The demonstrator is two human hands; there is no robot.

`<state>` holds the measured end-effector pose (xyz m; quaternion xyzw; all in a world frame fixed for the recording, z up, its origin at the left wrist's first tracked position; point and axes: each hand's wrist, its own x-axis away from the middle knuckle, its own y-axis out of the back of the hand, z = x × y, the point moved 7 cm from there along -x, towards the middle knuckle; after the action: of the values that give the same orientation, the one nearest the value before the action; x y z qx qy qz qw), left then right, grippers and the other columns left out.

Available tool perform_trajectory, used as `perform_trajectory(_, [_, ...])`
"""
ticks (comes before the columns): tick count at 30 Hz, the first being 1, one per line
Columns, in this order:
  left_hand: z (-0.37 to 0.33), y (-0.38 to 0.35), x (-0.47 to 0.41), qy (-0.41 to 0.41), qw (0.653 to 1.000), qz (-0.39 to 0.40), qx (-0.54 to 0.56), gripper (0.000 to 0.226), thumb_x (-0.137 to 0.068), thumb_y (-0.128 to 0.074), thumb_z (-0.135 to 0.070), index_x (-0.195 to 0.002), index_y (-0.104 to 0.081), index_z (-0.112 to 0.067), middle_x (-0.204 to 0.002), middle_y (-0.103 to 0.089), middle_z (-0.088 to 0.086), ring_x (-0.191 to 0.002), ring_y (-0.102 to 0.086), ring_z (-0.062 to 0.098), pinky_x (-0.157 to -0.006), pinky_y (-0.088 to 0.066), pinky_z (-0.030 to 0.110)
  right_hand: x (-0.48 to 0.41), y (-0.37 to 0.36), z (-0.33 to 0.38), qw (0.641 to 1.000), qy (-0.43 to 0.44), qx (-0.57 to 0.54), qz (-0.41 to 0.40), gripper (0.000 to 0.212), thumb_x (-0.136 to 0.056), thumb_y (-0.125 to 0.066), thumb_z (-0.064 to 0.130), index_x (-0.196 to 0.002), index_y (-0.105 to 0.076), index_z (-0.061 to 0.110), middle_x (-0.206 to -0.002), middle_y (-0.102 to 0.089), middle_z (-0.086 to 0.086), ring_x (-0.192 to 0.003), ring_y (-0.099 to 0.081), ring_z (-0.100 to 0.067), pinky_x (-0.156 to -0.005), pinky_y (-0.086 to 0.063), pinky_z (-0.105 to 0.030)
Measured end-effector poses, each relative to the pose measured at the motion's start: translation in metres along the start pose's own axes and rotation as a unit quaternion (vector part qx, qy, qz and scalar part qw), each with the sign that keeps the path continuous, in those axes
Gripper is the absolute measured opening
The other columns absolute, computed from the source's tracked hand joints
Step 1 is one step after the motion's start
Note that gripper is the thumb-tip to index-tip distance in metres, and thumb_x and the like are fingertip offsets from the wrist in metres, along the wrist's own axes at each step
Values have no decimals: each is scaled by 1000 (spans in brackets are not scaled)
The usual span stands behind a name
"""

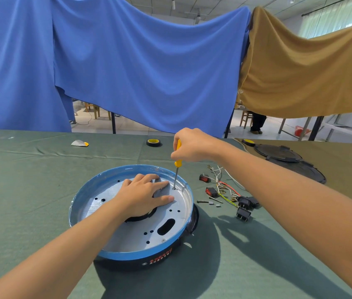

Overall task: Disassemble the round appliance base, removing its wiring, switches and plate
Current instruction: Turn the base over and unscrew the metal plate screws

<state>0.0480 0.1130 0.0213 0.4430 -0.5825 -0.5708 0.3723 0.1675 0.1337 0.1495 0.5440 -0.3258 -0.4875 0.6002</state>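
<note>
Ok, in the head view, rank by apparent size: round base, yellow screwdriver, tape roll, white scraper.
1. round base
2. yellow screwdriver
3. tape roll and white scraper: about alike, both farther from the camera, so unranked.

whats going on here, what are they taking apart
A person is dismantling a round appliance base on a green-clothed table. The left hand presses flat on the metal plate inside it. The right hand grips a yellow screwdriver upright, its tip down at the plate's far edge. The wiring and red switches already lie out on the cloth to the right.
</note>
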Motion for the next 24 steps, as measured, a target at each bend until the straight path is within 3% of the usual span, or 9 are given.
perform_trajectory(4, [0,1,1,0,1000,2,-2,69,-85,-27,-76,-146,-28,-43,-153,-25,-9,-138,-22,18,-106,-23,45,0,1,-3,999,-11,28,-22,42,-83,-61,52,-70,-54,12,-65,-53,-2,-66,-52,-21,-51,-37,-31])
perform_trajectory(7, [-2,1,1,1,1000,5,-4,69,-85,-27,-76,-146,-28,-43,-154,-25,-9,-138,-22,18,-107,-23,45,0,1,-1,1000,1,18,-16,28,-82,-64,29,-91,-66,3,-88,-68,-17,-71,-52,-23,-67,-54,-46])
perform_trajectory(9, [-2,2,1,1,1000,4,-5,70,-84,-27,-76,-146,-28,-43,-154,-25,-9,-138,-22,19,-107,-23,45,1,1,0,1000,4,4,-6,32,-79,-64,21,-103,-66,0,-105,-67,-21,-73,-54,-24,-71,-55,-46])
perform_trajectory(11, [-3,4,2,-2,1000,-6,-3,70,-84,-28,-76,-145,-31,-43,-152,-28,-9,-137,-24,19,-106,-23,44,1,-1,0,1000,13,-3,7,34,-79,-65,27,-102,-66,2,-104,-67,-20,-73,-53,-21,-61,-49,-39])
perform_trajectory(15, [-10,16,1,-9,996,-58,68,62,-84,-43,-70,-138,-45,-39,-146,-39,-9,-133,-30,18,-100,-27,41,-1,0,-5,1000,3,29,-7,41,-84,-61,49,-83,-60,7,-74,-61,-7,-70,-55,-22,-57,-42,-31])
perform_trajectory(18, [-17,26,-7,-18,991,-72,115,47,-88,-55,-55,-129,-58,-33,-137,-50,-5,-128,-39,21,-100,-36,43,-1,0,-5,1000,19,13,3,27,-82,-63,26,-93,-65,2,-91,-67,-19,-72,-54,-27,-56,-43,-35])
perform_trajectory(20, [-21,31,-12,-33,988,-72,135,36,-89,-62,-43,-122,-64,-30,-130,-58,-4,-121,-46,20,-98,-40,38,1,-2,-4,999,36,7,28,14,-80,-63,22,-90,-66,12,-96,-67,-15,-85,-62,-27,-56,-46,-32])
perform_trajectory(22, [-23,34,-15,-42,985,-65,153,28,-89,-65,-34,-116,-69,-28,-118,-66,-4,-107,-55,18,-88,-43,28,3,-2,-5,998,44,5,45,8,-82,-63,28,-84,-61,21,-93,-66,-7,-88,-63,-24,-55,-45,-27])
perform_trajectory(24, [-24,35,-18,-43,987,-58,147,23,-88,-65,-30,-110,-72,-27,-109,-69,-4,-97,-57,16,-83,-46,28,3,-1,-7,998,42,20,37,31,-86,-60,47,-89,-62,16,-89,-65,-4,-86,-60,-22,-59,-45,-29])
